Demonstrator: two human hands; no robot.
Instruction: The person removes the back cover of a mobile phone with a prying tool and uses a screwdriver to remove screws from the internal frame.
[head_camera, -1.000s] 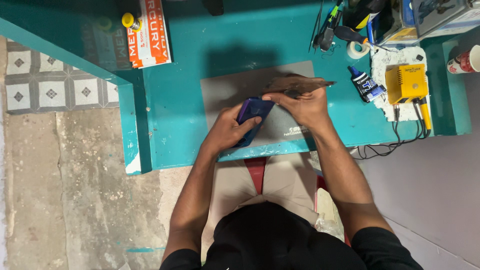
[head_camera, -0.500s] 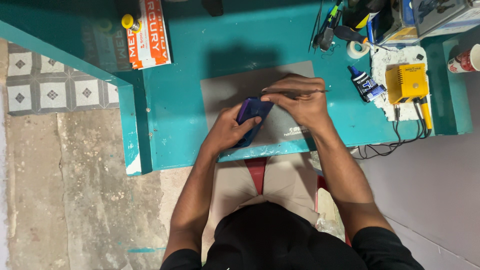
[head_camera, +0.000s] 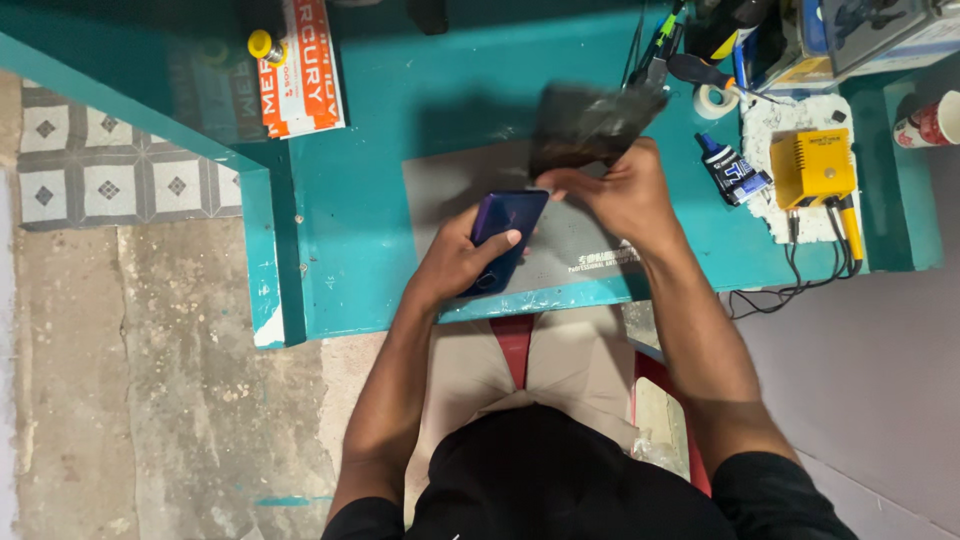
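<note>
My left hand (head_camera: 462, 262) grips a dark blue phone (head_camera: 505, 228) held over the grey work mat (head_camera: 570, 245) on the teal table (head_camera: 390, 130). My right hand (head_camera: 620, 190) is raised just right of the phone and pinches a dark, blurred thin sheet (head_camera: 590, 125), which stands lifted above the phone's top end. The sheet looks like a film or cover, but motion blur hides its detail.
An orange and white box (head_camera: 305, 65) and a yellow-capped bottle (head_camera: 262, 45) lie at the back left. A small black bottle (head_camera: 728, 165), a yellow device (head_camera: 815, 165) with cables, a tape roll (head_camera: 715, 100) and several tools sit at the right. A paper cup (head_camera: 925, 122) stands far right.
My right hand has lifted from the phone's surface up and away, pulling the dark sheet off with it. The left hand still holds the phone.
</note>
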